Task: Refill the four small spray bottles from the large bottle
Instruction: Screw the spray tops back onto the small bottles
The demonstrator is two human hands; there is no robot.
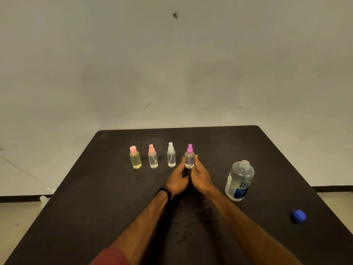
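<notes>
We hold the purple-capped spray bottle (189, 157), rightmost of four in a row on the black table (95, 188), pinched between left hand (178, 180) and right hand (200, 176). Right of it stands the uncapped large bottle (239, 180); its blue cap (298, 215) lies nearer, well apart.

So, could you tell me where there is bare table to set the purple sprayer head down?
Bare: between the large bottle and blue cap, and left of the yellow bottle. Crowded: the bottle row, where both hands hold the purple-topped bottle.

yellow bottle (135, 160), pink cap | purple cap (189, 149) | blue cap (298, 215) | black table (95, 188)
</notes>
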